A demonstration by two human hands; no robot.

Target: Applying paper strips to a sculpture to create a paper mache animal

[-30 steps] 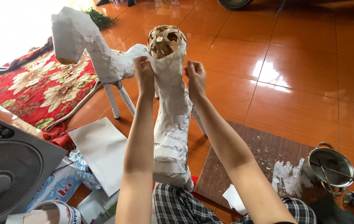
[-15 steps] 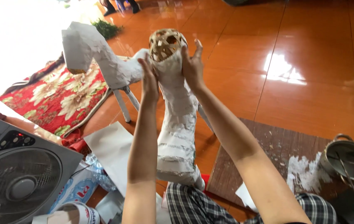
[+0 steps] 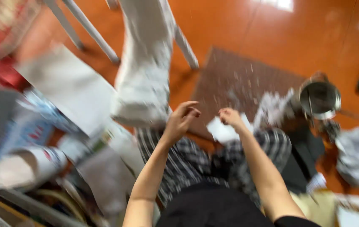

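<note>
Frame blurred. Left hand (image 3: 181, 120) loose, fingers curled, empty, just beside the white paper-covered figure (image 3: 143, 63) at upper centre. Right hand (image 3: 230, 117) half closed near paper scrap (image 3: 223, 131); contact unclear. Metal pot (image 3: 320, 98) within reach, right.

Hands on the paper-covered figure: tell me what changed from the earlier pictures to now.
Both hands let go of the top of the white paper-covered figure and came down toward the lap. The left hand now hangs open beside the figure's base; the right hand is over a white paper scrap, contact unclear in the blur. The view also tilted downward. The figure, brown mat and metal pot stayed put.
</note>
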